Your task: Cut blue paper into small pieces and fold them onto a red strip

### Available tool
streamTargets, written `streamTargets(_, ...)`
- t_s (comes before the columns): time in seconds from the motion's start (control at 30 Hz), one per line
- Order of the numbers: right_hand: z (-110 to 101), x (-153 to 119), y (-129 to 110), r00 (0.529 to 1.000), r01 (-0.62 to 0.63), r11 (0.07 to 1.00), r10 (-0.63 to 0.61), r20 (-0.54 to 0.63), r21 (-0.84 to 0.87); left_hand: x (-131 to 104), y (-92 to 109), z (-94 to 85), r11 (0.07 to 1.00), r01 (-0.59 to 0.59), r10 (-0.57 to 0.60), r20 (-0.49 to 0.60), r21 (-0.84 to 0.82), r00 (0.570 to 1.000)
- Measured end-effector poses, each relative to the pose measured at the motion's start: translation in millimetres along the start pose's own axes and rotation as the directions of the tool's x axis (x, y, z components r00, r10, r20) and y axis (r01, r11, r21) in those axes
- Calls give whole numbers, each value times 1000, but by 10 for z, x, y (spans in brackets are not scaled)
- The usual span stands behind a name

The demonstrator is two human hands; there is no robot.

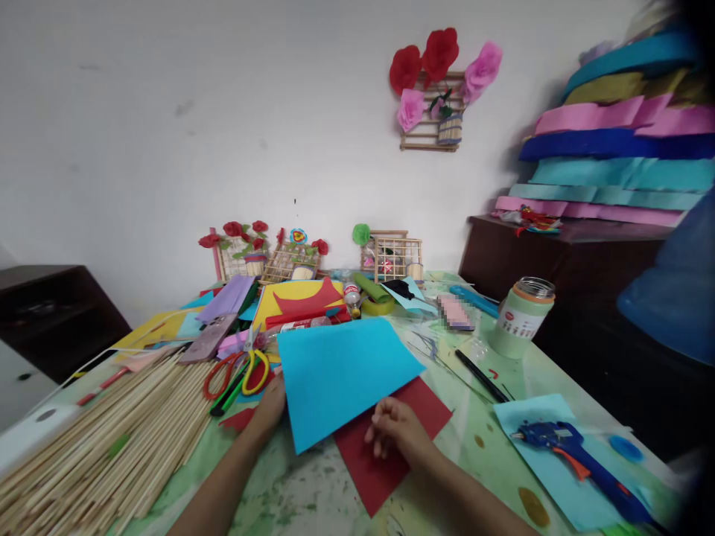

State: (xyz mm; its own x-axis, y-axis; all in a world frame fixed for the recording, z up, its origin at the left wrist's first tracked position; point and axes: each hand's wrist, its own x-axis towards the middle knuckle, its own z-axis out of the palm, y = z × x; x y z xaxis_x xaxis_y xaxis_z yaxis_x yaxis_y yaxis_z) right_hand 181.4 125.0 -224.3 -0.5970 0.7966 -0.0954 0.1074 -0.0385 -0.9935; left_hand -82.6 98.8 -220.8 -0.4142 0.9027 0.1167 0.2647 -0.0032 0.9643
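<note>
Your left hand (272,400) holds the blue paper (346,380) by its edge, fingers partly hidden. Your right hand (403,430) has half-curled, empty fingers over the red paper (377,484). Farther right of them, the green jar (507,345) has a label (517,321) too small to read.

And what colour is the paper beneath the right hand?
The paper beneath the right hand is dark red, seen best in the head view.
</note>
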Motion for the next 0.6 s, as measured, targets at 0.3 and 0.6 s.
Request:
streamTargets(0.3,-147,-113,-68,968,203,841,-250,-27,-502,2,69,9,877,266,-301,-28,-400,953)
streamTargets(0.6,-662,-29,-142,929,307,453,-335,159,-837,-49,143,-50,796,373,-363,117,-477,924)
